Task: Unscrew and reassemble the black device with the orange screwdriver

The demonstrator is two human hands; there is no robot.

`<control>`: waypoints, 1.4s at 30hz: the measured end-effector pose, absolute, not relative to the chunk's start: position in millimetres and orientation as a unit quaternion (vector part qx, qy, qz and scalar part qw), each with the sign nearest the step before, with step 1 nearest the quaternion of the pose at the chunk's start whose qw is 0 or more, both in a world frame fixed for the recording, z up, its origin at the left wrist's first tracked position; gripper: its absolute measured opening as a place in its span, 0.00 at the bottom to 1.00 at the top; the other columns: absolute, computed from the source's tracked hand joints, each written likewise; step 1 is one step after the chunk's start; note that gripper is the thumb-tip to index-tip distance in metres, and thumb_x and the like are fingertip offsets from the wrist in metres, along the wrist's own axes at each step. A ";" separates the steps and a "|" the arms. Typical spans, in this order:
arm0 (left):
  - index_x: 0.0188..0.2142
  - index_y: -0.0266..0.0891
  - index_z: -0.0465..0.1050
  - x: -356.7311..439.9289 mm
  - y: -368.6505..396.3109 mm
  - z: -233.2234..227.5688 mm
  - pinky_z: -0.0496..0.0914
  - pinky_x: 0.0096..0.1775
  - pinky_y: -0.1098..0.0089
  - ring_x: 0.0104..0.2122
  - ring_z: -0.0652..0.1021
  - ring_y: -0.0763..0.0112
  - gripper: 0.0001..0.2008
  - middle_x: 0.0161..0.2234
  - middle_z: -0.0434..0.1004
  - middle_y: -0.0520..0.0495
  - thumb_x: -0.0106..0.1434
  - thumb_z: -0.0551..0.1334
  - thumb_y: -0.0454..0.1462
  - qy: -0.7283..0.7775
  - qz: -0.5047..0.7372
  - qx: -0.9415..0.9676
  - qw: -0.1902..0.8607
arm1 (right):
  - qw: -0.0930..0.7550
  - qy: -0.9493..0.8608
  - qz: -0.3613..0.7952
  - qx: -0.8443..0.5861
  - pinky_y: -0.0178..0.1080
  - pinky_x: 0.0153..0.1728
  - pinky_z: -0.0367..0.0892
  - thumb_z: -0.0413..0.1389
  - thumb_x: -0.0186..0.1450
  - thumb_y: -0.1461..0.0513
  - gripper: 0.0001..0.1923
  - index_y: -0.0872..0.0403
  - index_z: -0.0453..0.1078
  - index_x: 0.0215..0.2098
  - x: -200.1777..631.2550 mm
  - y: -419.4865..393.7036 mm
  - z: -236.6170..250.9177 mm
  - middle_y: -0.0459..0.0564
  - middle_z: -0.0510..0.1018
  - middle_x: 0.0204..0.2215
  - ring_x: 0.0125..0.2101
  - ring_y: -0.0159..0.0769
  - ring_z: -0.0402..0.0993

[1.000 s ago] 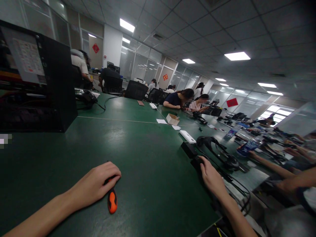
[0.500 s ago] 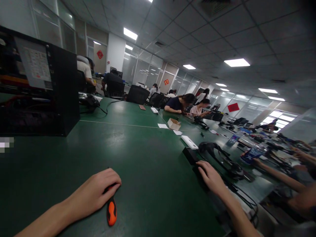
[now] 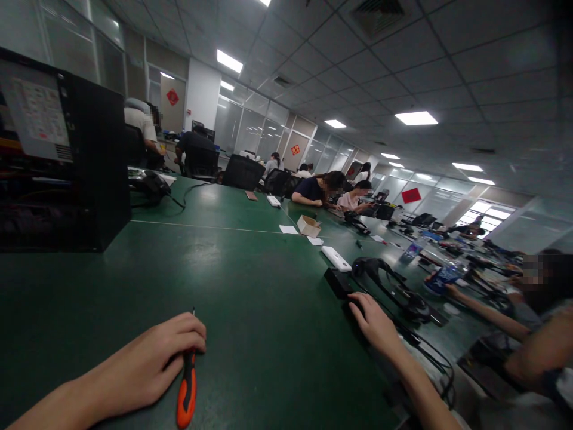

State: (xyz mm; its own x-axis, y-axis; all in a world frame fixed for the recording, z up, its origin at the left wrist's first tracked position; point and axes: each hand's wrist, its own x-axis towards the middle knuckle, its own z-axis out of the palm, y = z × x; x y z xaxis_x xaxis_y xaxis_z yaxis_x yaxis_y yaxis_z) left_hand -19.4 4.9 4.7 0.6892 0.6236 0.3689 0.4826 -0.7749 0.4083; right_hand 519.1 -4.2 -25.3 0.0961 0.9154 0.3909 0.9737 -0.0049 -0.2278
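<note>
Left hand [image 3: 163,353] half-curled over screwdriver [image 3: 187,395] on near-left table [image 3: 268,340]; grip unclear. Right hand [image 3: 375,325], fingers bent, at black box [image 3: 336,283], hold hidden. Far-left computer case [image 3: 96,155] already open-sided; neither hand there.

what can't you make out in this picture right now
All in the head view:
Middle of the orange-handled tool: hidden by the left hand.
Whatever lies directly under the right hand: covered by that hand.
Far left part of the computer case: cut off by the left edge.
Wording on its label: too small and blurred.
</note>
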 end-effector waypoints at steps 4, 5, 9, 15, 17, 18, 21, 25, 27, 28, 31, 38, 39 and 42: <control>0.42 0.45 0.78 -19.7 6.8 2.7 0.74 0.43 0.71 0.40 0.79 0.64 0.20 0.44 0.78 0.46 0.61 0.52 0.25 0.288 0.229 0.913 0.180 | 0.212 -0.674 -0.080 -0.703 0.50 0.53 0.70 0.48 0.70 0.47 0.19 0.47 0.70 0.51 518.0 -5.3 -26.0 0.53 0.75 0.54 0.54 0.47 0.73; 0.43 0.46 0.78 -20.1 7.9 1.7 0.74 0.43 0.70 0.41 0.79 0.64 0.20 0.44 0.78 0.46 0.62 0.52 0.25 0.285 0.228 0.915 0.171 | 0.208 -0.674 -0.083 -0.703 0.50 0.53 0.70 0.49 0.70 0.47 0.20 0.47 0.69 0.52 517.9 -5.5 -26.3 0.53 0.75 0.54 0.54 0.48 0.73; 0.52 0.48 0.75 -21.8 12.7 -3.7 0.72 0.46 0.68 0.43 0.79 0.63 0.22 0.46 0.79 0.46 0.65 0.53 0.27 0.271 0.230 0.926 0.126 | 0.203 -0.672 -0.082 -0.707 0.51 0.53 0.70 0.50 0.69 0.46 0.22 0.47 0.68 0.54 519.2 -6.3 -26.9 0.53 0.73 0.56 0.55 0.49 0.72; 0.51 0.46 0.75 -21.9 13.3 -3.6 0.68 0.45 0.65 0.40 0.78 0.62 0.18 0.41 0.80 0.46 0.67 0.55 0.28 0.268 0.221 0.936 0.052 | 0.208 -0.678 -0.068 -0.702 0.50 0.54 0.70 0.50 0.69 0.46 0.22 0.48 0.71 0.53 523.3 -4.7 -28.7 0.54 0.73 0.56 0.55 0.48 0.72; 0.51 0.45 0.75 -21.7 12.4 -2.4 0.68 0.44 0.65 0.39 0.78 0.62 0.18 0.41 0.79 0.46 0.67 0.54 0.28 0.268 0.209 0.939 0.044 | 0.220 -0.679 -0.078 -0.696 0.51 0.56 0.69 0.49 0.70 0.47 0.22 0.48 0.72 0.53 524.2 -3.4 -29.6 0.55 0.72 0.56 0.55 0.48 0.72; 0.51 0.45 0.75 -21.7 12.1 -2.3 0.68 0.44 0.65 0.39 0.78 0.62 0.18 0.41 0.79 0.45 0.67 0.54 0.28 0.271 0.204 0.940 0.045 | 0.227 -0.679 -0.083 -0.693 0.51 0.56 0.68 0.48 0.71 0.48 0.22 0.49 0.73 0.52 524.6 -2.7 -30.0 0.55 0.73 0.56 0.55 0.48 0.72; 0.51 0.45 0.75 -21.8 11.9 -3.7 0.69 0.44 0.65 0.40 0.78 0.61 0.18 0.43 0.79 0.45 0.67 0.54 0.28 0.280 0.199 0.938 0.053 | 0.245 -0.679 -0.091 -0.686 0.52 0.57 0.67 0.45 0.72 0.50 0.22 0.50 0.75 0.51 525.8 -1.5 -30.5 0.56 0.74 0.53 0.53 0.48 0.73; 0.51 0.45 0.75 -21.8 12.5 -4.8 0.69 0.43 0.66 0.40 0.78 0.62 0.18 0.42 0.79 0.45 0.69 0.53 0.29 0.277 0.206 0.936 0.071 | 0.272 -0.672 -0.083 -0.684 0.52 0.57 0.68 0.46 0.71 0.50 0.22 0.52 0.71 0.55 526.7 -3.1 -31.3 0.57 0.76 0.53 0.53 0.48 0.74; 0.51 0.45 0.75 -21.8 12.6 -4.2 0.70 0.43 0.67 0.40 0.78 0.63 0.18 0.43 0.79 0.45 0.68 0.53 0.28 0.277 0.205 0.935 0.079 | 0.281 -0.668 -0.080 -0.684 0.52 0.57 0.68 0.47 0.71 0.50 0.21 0.53 0.70 0.54 526.2 -4.3 -31.8 0.57 0.76 0.53 0.53 0.48 0.74; 0.51 0.45 0.75 -22.0 12.5 -3.9 0.70 0.43 0.67 0.40 0.78 0.63 0.19 0.43 0.79 0.45 0.68 0.53 0.28 0.279 0.205 0.935 0.081 | 0.283 -0.669 -0.081 -0.682 0.52 0.57 0.67 0.47 0.71 0.50 0.21 0.53 0.71 0.52 525.7 -4.7 -31.8 0.57 0.77 0.52 0.53 0.48 0.74; 0.51 0.45 0.75 -22.6 11.6 -3.6 0.70 0.44 0.67 0.40 0.78 0.63 0.19 0.43 0.78 0.46 0.68 0.53 0.28 0.283 0.207 0.933 0.087 | 0.280 -0.680 -0.089 -0.671 0.52 0.58 0.66 0.47 0.72 0.51 0.19 0.53 0.72 0.47 524.3 -4.2 -31.5 0.58 0.75 0.52 0.53 0.47 0.73; 0.51 0.46 0.75 -22.0 10.3 -2.3 0.70 0.43 0.67 0.40 0.78 0.64 0.18 0.43 0.78 0.47 0.68 0.54 0.27 0.290 0.205 0.930 0.092 | 0.259 -0.702 -0.075 -0.659 0.52 0.57 0.66 0.44 0.73 0.53 0.17 0.52 0.71 0.46 532.9 2.3 -33.9 0.58 0.73 0.49 0.51 0.46 0.72; 0.50 0.46 0.75 -21.9 10.3 -1.9 0.70 0.43 0.67 0.40 0.78 0.64 0.18 0.43 0.78 0.47 0.68 0.54 0.27 0.291 0.203 0.930 0.093 | 0.257 -0.707 -0.073 -0.654 0.52 0.57 0.66 0.44 0.73 0.53 0.17 0.52 0.70 0.46 535.5 2.6 -34.5 0.58 0.72 0.49 0.51 0.46 0.71; 0.50 0.46 0.75 -22.3 9.8 -1.6 0.70 0.44 0.67 0.39 0.78 0.64 0.18 0.42 0.78 0.47 0.68 0.54 0.28 0.291 0.205 0.930 0.090 | 0.251 -0.720 -0.065 -0.644 0.53 0.57 0.66 0.45 0.73 0.52 0.17 0.52 0.69 0.48 541.9 1.6 -34.9 0.58 0.71 0.50 0.51 0.46 0.70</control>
